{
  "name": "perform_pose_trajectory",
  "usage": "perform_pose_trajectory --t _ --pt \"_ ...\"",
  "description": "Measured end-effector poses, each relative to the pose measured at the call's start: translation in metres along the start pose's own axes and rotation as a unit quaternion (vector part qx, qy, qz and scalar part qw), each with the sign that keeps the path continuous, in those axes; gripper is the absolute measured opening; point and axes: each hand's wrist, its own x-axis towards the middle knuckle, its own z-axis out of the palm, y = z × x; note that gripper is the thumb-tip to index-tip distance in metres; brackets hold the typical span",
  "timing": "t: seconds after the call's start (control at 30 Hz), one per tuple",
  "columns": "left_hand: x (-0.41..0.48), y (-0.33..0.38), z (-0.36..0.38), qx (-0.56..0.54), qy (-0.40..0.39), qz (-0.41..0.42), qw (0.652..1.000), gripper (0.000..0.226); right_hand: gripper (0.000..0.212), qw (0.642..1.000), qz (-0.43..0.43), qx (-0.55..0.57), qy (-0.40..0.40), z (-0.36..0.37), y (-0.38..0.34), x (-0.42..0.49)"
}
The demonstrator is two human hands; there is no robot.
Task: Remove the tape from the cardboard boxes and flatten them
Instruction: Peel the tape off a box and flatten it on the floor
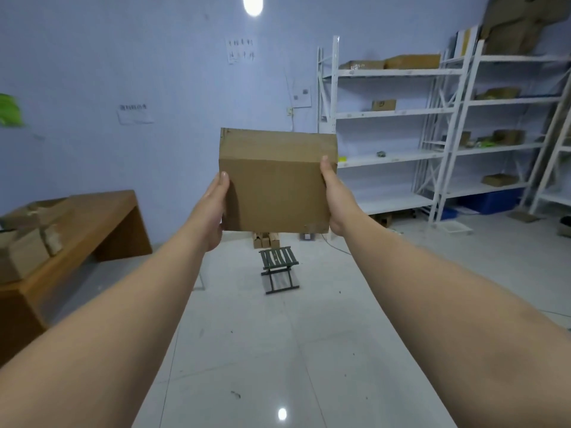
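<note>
Head view: we are gripping a plain brown cardboard box (275, 186) by its sides between left hand (216, 208) and right hand (332, 196); loosening either, we risk dropping it.

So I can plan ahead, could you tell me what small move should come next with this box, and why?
Probably turn the box over to find its tape. The left hand and right hand hold it up by its sides, and the two faces in view show no clear tape strip.
</note>
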Motion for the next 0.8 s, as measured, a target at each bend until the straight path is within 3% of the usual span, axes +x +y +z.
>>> perform_pose_trajectory --t 0.3,0.47,0.67,0.8 --pt "0.049 -0.025 -0.014 -0.050 0.010 -0.044 0.998 0.043 0.087 1.000 0.023 0.001 0.018 0.009 0.031 0.050" --pt "0.099 -0.043 -0.003 -0.036 0.010 -0.041 0.998 0.028 0.093 0.998 0.014 -0.050 0.020 -0.001 0.037 0.116" --pt "0.182 -0.047 0.015 -0.048 0.039 -0.035 0.997 0.025 0.109 0.997 -0.040 -0.041 -0.056 -0.012 0.024 0.216" --pt "0.241 -0.054 0.037 -0.054 0.065 -0.034 0.996 0.027 0.094 0.996 -0.023 -0.026 -0.078 -0.026 0.026 0.284"
